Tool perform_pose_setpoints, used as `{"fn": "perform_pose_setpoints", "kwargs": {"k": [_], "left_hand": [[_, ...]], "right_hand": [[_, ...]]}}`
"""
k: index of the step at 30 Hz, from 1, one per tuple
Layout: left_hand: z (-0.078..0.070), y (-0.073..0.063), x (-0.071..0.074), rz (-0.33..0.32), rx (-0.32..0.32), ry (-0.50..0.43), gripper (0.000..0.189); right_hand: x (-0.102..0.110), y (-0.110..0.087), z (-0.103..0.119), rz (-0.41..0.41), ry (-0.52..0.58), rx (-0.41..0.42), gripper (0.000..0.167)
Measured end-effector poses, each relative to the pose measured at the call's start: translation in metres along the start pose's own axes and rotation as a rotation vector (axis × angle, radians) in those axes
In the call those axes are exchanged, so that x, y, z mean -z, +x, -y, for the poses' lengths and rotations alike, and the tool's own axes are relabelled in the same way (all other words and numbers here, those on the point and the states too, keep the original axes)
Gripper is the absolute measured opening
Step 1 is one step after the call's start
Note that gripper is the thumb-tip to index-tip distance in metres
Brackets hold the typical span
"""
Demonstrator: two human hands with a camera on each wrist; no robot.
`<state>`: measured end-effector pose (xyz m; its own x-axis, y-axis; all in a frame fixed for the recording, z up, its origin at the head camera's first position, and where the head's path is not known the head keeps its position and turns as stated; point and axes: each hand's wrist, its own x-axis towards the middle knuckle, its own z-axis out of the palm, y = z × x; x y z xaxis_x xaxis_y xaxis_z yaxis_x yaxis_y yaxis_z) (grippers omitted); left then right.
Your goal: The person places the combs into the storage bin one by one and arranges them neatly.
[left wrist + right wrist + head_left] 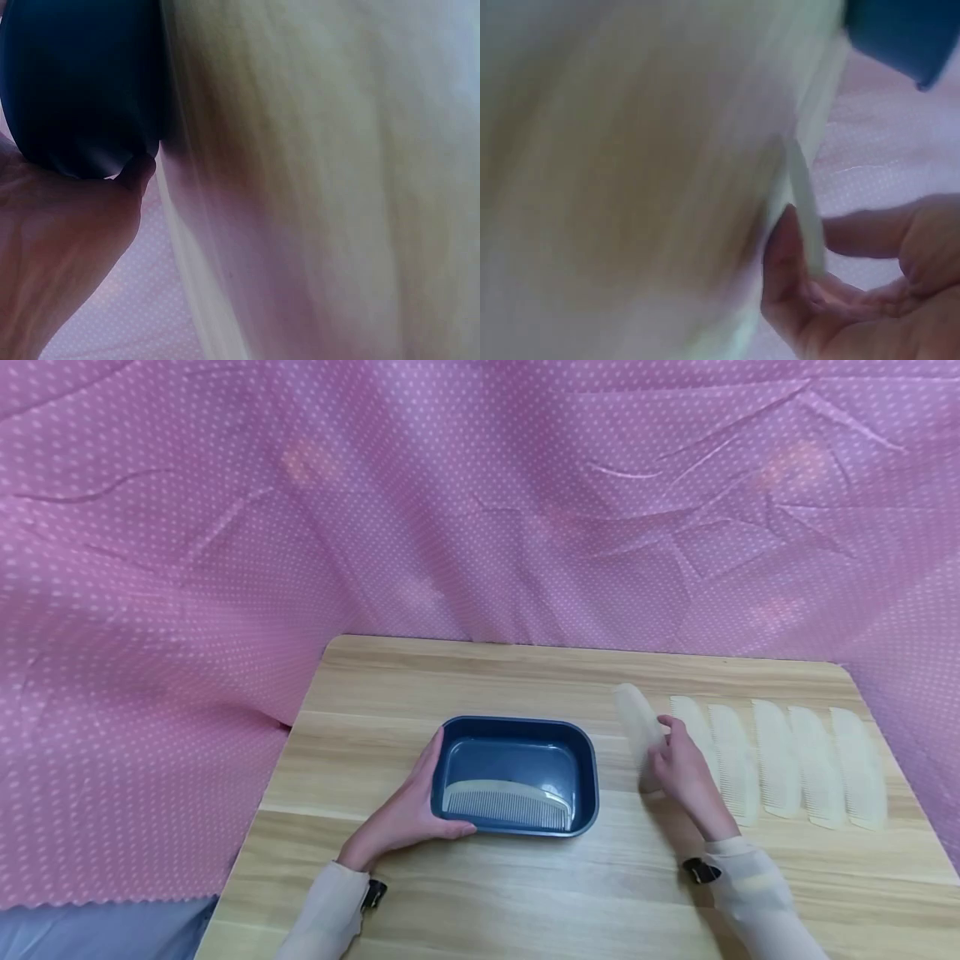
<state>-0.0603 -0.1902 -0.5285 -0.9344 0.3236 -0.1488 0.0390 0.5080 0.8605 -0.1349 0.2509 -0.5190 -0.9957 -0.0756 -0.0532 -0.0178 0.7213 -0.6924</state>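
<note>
A dark blue rectangular tray (517,724) stands on the table, and one pale comb (506,802) lies inside along its near wall. My left hand (411,800) grips the tray's left end, thumb at the near side and fingers along the left wall. To the right of the tray, my right hand (682,766) pinches another pale comb (637,720) between thumb and fingers, tilted over the table. The right wrist view shows this held comb (804,202) edge-on between thumb and fingers. Beside the right hand lies a row of several similar combs (776,760).
The light wooden table (525,893) carries everything. Pink dotted cloth (480,510) hangs behind it and at both sides. The comb row reaches toward the table's right edge. A dark band (702,870) sits on the right wrist.
</note>
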Motion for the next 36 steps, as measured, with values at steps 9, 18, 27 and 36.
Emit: {"fn": "perform_pose_setpoints", "kwargs": {"k": [9,18,27,36], "left_hand": [[0.002,0.002,0.000,-0.002,-0.011,-0.004,0.150],[0.003,0.002,0.000,0.000,0.003,0.006,0.150],[0.004,0.003,-0.002,-0.002,-0.010,-0.021,0.149],[0.003,0.003,-0.001,-0.003,-0.005,-0.047,0.148]], "right_hand": [[0.003,-0.003,0.000,0.032,0.437,-0.153,0.055],[0.007,-0.007,0.015,-0.015,0.605,-0.097,0.054],[-0.001,-0.010,0.035,0.048,0.662,-0.025,0.047],[-0.010,-0.012,0.057,0.129,0.617,0.065,0.041]]}}
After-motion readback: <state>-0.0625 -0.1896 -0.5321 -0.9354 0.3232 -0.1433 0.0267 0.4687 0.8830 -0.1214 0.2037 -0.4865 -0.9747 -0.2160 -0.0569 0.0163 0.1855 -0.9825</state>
